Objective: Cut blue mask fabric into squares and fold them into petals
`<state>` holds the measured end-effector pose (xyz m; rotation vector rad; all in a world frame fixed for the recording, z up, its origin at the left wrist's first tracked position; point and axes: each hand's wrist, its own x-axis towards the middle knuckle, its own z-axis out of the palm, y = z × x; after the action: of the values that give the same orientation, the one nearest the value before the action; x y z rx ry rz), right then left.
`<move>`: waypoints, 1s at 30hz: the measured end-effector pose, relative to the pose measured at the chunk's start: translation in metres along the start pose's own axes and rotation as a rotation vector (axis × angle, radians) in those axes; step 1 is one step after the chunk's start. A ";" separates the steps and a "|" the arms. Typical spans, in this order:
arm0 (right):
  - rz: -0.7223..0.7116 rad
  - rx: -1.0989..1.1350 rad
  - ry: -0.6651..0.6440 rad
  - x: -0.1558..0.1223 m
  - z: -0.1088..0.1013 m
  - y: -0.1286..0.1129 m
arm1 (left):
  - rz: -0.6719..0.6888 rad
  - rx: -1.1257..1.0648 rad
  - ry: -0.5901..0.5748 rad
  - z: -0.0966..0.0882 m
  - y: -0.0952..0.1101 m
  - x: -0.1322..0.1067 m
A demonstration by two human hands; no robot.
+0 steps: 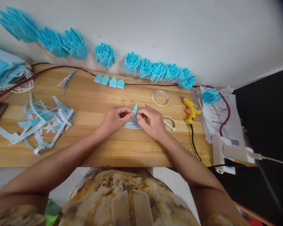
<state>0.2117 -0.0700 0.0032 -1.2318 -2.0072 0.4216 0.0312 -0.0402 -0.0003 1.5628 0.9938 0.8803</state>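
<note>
My left hand and my right hand meet over the middle of the wooden table. Both pinch a small folded blue piece between their fingertips, its point sticking up. Under the hands lies a flat blue piece of mask fabric. Several folded blue petals lie in a row farther back.
Blue fabric roses line the wall. A pile of cut blue strips lies at left, stacked masks at far left. A tape ring, scissors, a yellow glue gun and a power strip sit right.
</note>
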 end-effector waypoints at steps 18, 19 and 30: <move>0.060 0.086 -0.029 0.001 -0.005 -0.001 | -0.048 -0.060 -0.044 -0.003 0.003 0.001; 0.099 0.121 -0.028 0.002 -0.007 -0.001 | -0.061 -0.087 -0.050 -0.004 0.003 0.001; 0.530 0.768 -0.127 0.006 -0.009 0.010 | -0.156 -0.203 -0.104 -0.010 0.005 0.003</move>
<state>0.2229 -0.0608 0.0050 -1.2089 -1.3453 1.4022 0.0239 -0.0338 0.0068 1.3278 0.9094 0.7581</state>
